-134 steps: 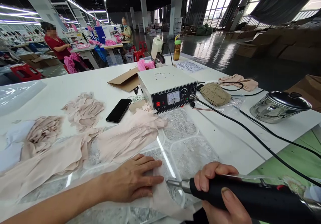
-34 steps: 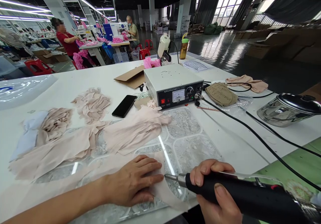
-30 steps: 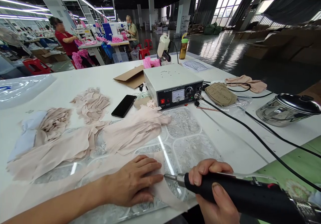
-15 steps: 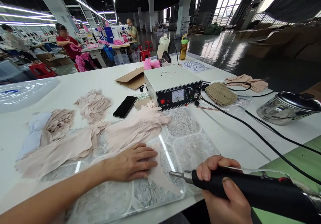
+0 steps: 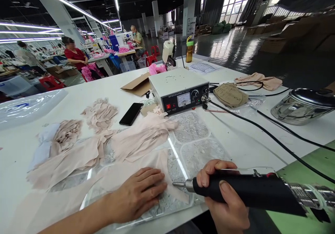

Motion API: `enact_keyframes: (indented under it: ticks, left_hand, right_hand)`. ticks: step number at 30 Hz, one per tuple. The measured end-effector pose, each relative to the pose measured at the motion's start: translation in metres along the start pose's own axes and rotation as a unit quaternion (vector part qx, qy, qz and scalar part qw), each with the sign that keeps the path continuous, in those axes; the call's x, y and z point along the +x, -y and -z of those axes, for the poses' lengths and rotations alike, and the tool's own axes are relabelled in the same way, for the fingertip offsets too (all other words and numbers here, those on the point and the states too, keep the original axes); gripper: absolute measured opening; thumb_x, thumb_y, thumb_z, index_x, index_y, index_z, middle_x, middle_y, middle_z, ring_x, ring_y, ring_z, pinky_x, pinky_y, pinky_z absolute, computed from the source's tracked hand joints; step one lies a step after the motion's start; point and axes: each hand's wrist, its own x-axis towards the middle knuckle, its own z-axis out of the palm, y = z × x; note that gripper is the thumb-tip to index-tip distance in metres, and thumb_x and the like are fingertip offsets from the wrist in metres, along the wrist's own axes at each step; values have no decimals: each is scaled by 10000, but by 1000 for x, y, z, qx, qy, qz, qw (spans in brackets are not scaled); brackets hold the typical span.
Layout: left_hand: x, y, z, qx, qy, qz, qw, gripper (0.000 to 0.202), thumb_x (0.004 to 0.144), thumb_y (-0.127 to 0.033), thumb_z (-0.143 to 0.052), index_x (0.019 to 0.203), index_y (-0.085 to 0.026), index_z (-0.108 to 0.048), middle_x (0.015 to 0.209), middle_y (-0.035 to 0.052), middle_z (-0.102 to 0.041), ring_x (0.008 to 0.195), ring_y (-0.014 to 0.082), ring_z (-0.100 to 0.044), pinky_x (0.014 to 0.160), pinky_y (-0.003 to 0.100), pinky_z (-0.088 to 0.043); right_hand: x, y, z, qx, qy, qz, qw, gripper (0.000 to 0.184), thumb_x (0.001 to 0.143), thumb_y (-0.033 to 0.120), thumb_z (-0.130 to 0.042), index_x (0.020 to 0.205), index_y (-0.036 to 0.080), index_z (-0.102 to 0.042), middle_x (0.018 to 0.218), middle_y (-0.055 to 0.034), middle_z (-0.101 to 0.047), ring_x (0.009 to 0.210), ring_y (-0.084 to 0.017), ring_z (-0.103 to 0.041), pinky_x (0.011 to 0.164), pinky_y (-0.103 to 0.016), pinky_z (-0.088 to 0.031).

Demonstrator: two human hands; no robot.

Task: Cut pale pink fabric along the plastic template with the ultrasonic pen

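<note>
My left hand (image 5: 138, 194) lies flat, fingers stretched out, pressing a strip of pale pink fabric (image 5: 115, 173) onto a glass plate (image 5: 199, 150) on the white table. My right hand (image 5: 226, 195) is wrapped round the black handle of a corded cutting tool (image 5: 248, 190). The tool's metal tip (image 5: 179, 184) touches the fabric just right of my left fingertips. A black cable (image 5: 261, 131) runs from the tool's rear to a white control box (image 5: 179, 89) with a meter and knobs.
Piles of cut pink pieces (image 5: 99, 113) and a black phone (image 5: 131, 114) lie left of the box. A steel pot with lid (image 5: 303, 106) stands at the right. Cardboard (image 5: 137, 84), a bottle (image 5: 188, 49) and paper patterns (image 5: 230, 95) lie behind. Other people sit at sewing tables (image 5: 75, 54) beyond.
My left hand has shifted on the fabric and again presses it close to the tool tip. My right hand has brought the tip left, back onto the fabric.
</note>
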Motion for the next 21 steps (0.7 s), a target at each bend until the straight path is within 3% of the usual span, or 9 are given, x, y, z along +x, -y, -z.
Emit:
enact_keyframes:
  ticks: [21]
  left_hand:
    - [4,-20,-14,41,-13,54,998,340,980,-302,-505,1306,-220,-555,1215,150,-562,1191,327,-517,975,521,-495]
  right_hand:
    - [0,8,-3,-5,-4,-11,1000,122,794,329,-591,870,234,-605,749,6,-530,518,-105,-530,481,-277,-475]
